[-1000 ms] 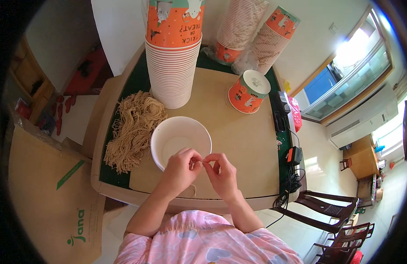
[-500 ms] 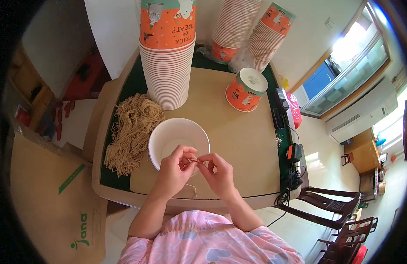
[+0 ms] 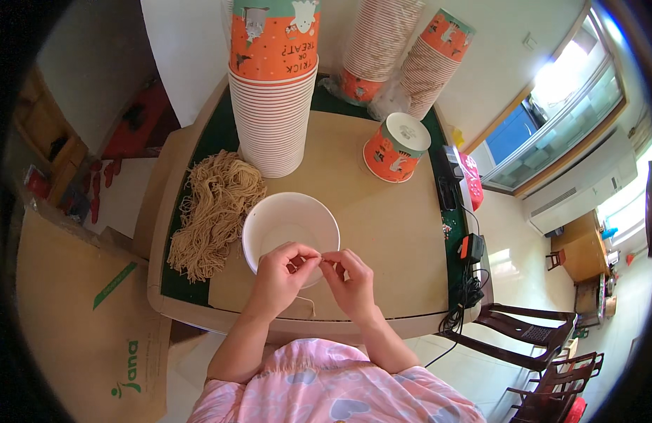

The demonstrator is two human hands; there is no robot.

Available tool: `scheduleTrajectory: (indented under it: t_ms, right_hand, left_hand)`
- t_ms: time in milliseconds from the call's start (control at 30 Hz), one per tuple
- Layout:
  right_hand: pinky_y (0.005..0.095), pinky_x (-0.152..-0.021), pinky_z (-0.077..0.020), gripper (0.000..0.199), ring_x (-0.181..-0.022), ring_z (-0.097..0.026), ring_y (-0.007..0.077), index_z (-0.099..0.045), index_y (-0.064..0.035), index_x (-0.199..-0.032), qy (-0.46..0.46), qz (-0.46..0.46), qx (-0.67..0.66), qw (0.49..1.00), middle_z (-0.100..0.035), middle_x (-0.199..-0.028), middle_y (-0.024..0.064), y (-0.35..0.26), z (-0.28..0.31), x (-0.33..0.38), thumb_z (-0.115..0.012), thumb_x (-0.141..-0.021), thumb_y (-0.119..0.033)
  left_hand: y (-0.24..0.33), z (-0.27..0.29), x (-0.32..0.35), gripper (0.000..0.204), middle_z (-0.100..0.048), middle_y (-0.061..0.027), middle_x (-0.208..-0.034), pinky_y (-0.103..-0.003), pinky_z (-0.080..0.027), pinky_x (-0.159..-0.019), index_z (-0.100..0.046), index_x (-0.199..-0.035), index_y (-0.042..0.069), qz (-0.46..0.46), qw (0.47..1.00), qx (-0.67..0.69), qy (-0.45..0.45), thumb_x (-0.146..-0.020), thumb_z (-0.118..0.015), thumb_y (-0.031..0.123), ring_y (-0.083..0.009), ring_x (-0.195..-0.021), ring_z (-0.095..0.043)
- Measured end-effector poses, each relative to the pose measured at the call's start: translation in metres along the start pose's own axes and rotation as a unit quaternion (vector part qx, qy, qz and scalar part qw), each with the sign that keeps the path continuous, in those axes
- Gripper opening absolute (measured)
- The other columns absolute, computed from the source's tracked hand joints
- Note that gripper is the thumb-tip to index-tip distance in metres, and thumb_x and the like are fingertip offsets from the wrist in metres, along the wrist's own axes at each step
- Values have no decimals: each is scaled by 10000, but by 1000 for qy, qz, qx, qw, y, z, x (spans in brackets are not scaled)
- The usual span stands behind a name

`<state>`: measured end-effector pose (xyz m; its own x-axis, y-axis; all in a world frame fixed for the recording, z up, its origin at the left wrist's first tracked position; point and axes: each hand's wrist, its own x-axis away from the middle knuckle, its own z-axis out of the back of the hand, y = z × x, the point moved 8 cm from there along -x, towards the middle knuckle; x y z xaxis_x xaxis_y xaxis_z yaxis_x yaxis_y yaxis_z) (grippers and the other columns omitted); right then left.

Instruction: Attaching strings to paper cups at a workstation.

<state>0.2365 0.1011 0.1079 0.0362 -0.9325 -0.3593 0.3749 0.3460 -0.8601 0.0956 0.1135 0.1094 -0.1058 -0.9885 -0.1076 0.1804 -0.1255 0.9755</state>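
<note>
Both of my hands meet fingertip to fingertip over the near rim of an upright white paper bucket. My left hand is closed in a pinch, and my right hand pinches against it. Between them is a thin beige cord, mostly covered by the fingers; a loose tail of cord shows below, over the table edge. Left of the bucket lies a tangled heap of beige cords. Inside the bucket only bare white wall and bottom show.
A tall stack of orange-printed paper buckets stands behind the white one. One bucket sits upside down at the right. Two more stacks lean at the back. A power strip and black cables run along the right edge.
My fingertips have drawn closer together, and less of the cord shows between them. The view has shifted slightly; the bucket, stack and heap otherwise stay as they were.
</note>
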Motion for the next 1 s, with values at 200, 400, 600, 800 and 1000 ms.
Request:
scheduleTrajectory:
  t_ms: [200, 400, 600, 800, 1000]
  right_hand:
    - [214, -513, -399, 134, -557, -477, 65, -610, -21, -918, 27, -34, -8, 999, -612, -728, 16, 8, 2, 3, -699, -817, -13]
    - [240, -496, -409, 59, -536, -469, 83, -640, -35, -896, 26, 0, 4, 1000, -593, -706, 44, 0, 3, 1, -674, -849, -31]
    - [244, -516, -437, 42, -584, -547, 109, -653, -22, -900, 11, 9, -4, 1000, -648, -773, 71, -3, 2, -1, -647, -863, -2]
    - [222, -602, -480, 23, -688, -617, 98, -615, 23, -865, 15, 14, -33, 999, -692, -824, 91, -2, 3, 0, -616, -865, 46]
    - [217, -613, -481, 27, -706, -625, 95, -623, 25, -892, 23, -9, -49, 999, -694, -842, 99, 2, 6, 3, -612, -872, 40]
  left_hand:
    - [-4, -1, 0, 55, -661, -12, -779, -205, -467, -603, -654, -880, 2, 22, 999, 21, 18, -869, -658, 55, -55, -693, -592]
    - [1, -2, -2, 75, -652, -13, -757, -213, -462, -597, -634, -902, -4, -3, 1000, -1, 3, -892, -634, 71, -52, -701, -593]
    - [2, -4, -3, 78, -652, -102, -726, -269, -470, -560, -566, -892, -15, 9, 1000, -20, 22, -910, -586, 58, -140, -604, -612]
    - [-5, -6, -3, 73, -661, -115, -730, -290, -487, -569, -551, -883, -12, 1, 999, 3, 49, -909, -576, 51, -191, -627, -652]
    - [-5, -8, -7, 82, -664, -118, -732, -294, -494, -577, -563, -881, -14, 11, 1000, -12, 25, -904, -589, 61, -199, -645, -660]
